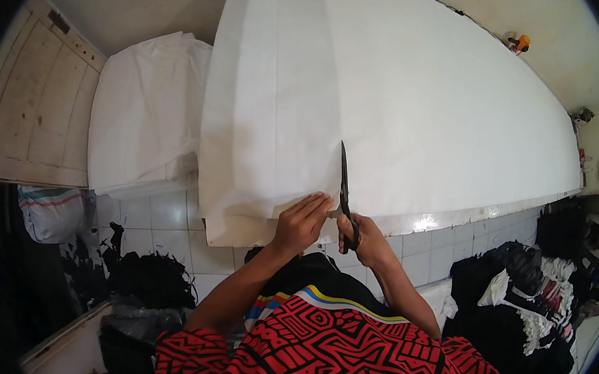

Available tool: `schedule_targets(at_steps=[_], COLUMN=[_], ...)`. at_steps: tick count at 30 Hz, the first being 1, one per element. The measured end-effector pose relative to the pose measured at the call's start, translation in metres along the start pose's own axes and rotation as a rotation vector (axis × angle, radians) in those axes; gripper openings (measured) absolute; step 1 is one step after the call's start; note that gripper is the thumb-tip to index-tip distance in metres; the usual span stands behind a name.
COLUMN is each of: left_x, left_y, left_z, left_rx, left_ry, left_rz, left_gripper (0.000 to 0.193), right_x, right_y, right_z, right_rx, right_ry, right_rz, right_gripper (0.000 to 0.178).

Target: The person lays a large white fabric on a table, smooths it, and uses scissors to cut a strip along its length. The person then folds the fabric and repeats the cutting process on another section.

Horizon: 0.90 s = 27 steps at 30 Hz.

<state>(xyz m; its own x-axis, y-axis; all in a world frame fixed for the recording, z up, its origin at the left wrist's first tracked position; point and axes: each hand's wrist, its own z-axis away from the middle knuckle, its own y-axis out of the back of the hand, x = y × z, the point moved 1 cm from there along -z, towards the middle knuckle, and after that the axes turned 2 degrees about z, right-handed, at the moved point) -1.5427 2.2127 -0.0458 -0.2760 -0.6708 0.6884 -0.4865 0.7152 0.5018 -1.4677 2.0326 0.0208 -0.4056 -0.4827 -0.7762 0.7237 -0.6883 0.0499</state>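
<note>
Black scissors (343, 172) are in my right hand (368, 244), at the table's near edge. Their long blades point away from me over a wide white sheet (407, 104), along the edge of a greyer strip (305, 100). Whether the sheet is cloth or paper I cannot tell. My left hand (305, 222) rests just left of the scissors, its fingers stretched out on the near edge of the strip. Its thumb is mostly hidden.
A stack covered in white (148, 115) stands left of the table, near a wooden door (30, 90). Dark scraps (147, 284) lie on the tiled floor (209, 260). A heap of black and white cloth (520, 310) is at lower right. An orange object (522, 43) sits along the far edge.
</note>
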Motion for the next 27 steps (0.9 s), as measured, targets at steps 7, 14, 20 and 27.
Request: schedule_targets(at_steps=[7, 14, 20, 27], left_x=[-0.012, -0.018, -0.022, -0.018], left_y=[0.012, 0.023, 0.031, 0.044], left_z=[-0.007, -0.015, -0.022, -0.035], left_rx=[0.023, 0.043, 0.022, 0.042], left_ry=[0.040, 0.031, 0.027, 0.097], left_rz=[0.044, 0.064, 0.073, 0.105], left_gripper=[0.029, 0.028, 0.021, 0.018], right_x=[-0.033, -0.053, -0.071, -0.089], right_y=[0.005, 0.009, 0.017, 0.025], right_z=[-0.023, -0.048, -0.071, -0.099], right_rx=[0.029, 0.019, 0.051, 0.046], right_ry=[0.038, -0.081, -0.043, 0.077], right_rz=[0.025, 0.091, 0.187, 0.044], right_gripper=[0.073, 0.076, 0.079, 0.079])
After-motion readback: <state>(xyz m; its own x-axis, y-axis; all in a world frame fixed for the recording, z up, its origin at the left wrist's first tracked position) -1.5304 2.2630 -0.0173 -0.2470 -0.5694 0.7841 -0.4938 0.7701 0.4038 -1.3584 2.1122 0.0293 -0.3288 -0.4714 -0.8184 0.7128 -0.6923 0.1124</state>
